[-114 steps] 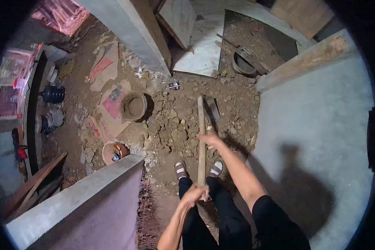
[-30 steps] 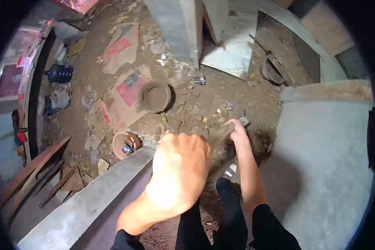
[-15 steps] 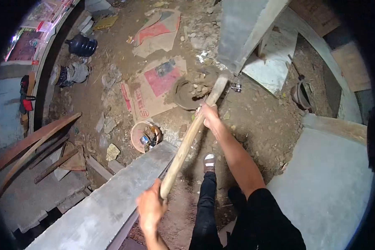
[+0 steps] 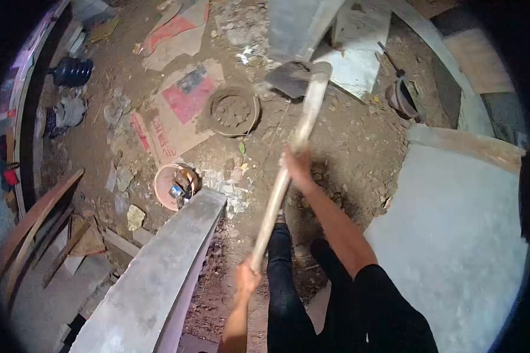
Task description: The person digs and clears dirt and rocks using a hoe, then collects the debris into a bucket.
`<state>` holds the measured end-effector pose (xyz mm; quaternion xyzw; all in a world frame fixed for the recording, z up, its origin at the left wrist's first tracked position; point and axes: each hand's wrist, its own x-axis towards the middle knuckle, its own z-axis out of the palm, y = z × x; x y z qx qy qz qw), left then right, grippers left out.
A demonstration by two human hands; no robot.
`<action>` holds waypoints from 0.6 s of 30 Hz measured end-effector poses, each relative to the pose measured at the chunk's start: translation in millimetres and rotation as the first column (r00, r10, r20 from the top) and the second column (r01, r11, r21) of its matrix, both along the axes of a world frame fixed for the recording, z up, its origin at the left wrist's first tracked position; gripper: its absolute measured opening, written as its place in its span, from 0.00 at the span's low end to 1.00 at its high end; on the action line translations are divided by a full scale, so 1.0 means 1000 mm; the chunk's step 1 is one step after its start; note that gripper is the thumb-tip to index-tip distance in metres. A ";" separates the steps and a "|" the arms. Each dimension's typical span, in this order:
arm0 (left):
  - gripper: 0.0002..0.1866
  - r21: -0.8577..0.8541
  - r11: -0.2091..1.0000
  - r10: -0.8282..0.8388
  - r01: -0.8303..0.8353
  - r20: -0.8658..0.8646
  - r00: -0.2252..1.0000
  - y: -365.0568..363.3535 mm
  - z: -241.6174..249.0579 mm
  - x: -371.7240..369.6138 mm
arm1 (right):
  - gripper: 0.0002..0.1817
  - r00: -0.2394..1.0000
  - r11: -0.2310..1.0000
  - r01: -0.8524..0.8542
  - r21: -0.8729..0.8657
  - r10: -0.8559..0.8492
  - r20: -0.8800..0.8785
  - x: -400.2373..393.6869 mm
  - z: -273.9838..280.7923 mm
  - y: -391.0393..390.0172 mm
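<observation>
I hold a hoe with a long wooden handle (image 4: 291, 153) in both hands. My left hand (image 4: 245, 277) grips the handle's near end, low in the view. My right hand (image 4: 297, 165) grips it higher up, near the middle. The metal blade (image 4: 288, 77) is lifted off the ground and blurred, hanging just right of a round pan (image 4: 234, 110) with rubble in it. My legs in dark trousers stand on the dug soil (image 4: 347, 147) below the handle.
A grey concrete wall (image 4: 159, 265) runs at my lower left and a concrete slab (image 4: 453, 235) lies on the right. An orange bowl (image 4: 172, 187) with debris, cement bags (image 4: 176, 112), a dark jug (image 4: 70, 72), wooden planks (image 4: 35, 223) and another pan (image 4: 401, 97) lie around.
The hoe blade has lifted away from the pan and swung to its right. The pan now holds rubble. My left hand has dropped lower along the handle's end.
</observation>
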<state>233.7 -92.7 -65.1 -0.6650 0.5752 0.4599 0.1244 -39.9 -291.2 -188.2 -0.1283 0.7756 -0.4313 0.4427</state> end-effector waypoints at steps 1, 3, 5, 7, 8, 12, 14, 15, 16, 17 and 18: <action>0.24 0.015 0.999 -0.048 0.048 -0.036 0.998 0.004 0.001 -0.018 | 0.36 0.999 0.999 0.041 -0.036 -0.040 0.023 -0.028 -0.012 0.015; 0.23 0.052 0.998 -0.011 0.021 -0.184 0.983 0.026 -0.013 -0.056 | 0.26 0.939 0.990 0.144 -0.005 -0.138 -0.315 -0.076 -0.020 0.035; 0.26 0.116 0.985 -0.101 0.127 -0.207 0.973 0.013 0.013 -0.112 | 0.28 0.812 0.987 0.136 0.087 -0.061 -0.581 -0.158 -0.059 0.070; 0.26 0.150 0.970 -0.145 0.191 -0.272 0.951 0.007 0.018 -0.159 | 0.29 0.884 0.975 0.164 0.147 -0.080 -0.461 -0.212 -0.018 0.092; 0.25 0.150 0.974 -0.112 0.172 -0.340 0.934 0.013 0.009 -0.178 | 0.30 0.905 0.970 0.175 0.171 -0.090 -0.416 -0.238 -0.004 0.101; 0.26 0.121 0.950 -0.212 0.287 -0.425 0.880 -0.001 -0.007 -0.257 | 0.29 0.811 0.936 0.254 0.244 -0.068 -0.582 -0.344 0.010 0.117; 0.26 0.110 0.936 -0.240 0.333 -0.492 0.837 -0.013 -0.008 -0.295 | 0.27 0.796 0.922 0.276 0.273 -0.060 -0.602 -0.386 0.001 0.121; 0.26 0.109 0.933 -0.251 0.344 -0.490 0.835 -0.018 -0.005 -0.313 | 0.27 0.797 0.919 0.286 0.272 -0.070 -0.600 -0.404 -0.016 0.131; 0.25 0.164 0.911 -0.261 0.378 -0.479 0.838 -0.023 -0.003 -0.331 | 0.25 0.863 0.897 0.284 0.339 -0.086 -0.497 -0.435 -0.043 0.136; 0.24 0.226 0.882 -0.278 0.414 -0.461 0.843 -0.021 -0.005 -0.342 | 0.24 0.919 0.870 0.276 0.409 -0.114 -0.378 -0.463 -0.079 0.148; 0.23 0.164 0.890 -0.344 0.425 -0.367 0.864 -0.010 -0.013 -0.355 | 0.23 0.937 0.849 0.248 0.466 -0.088 -0.338 -0.456 -0.083 0.151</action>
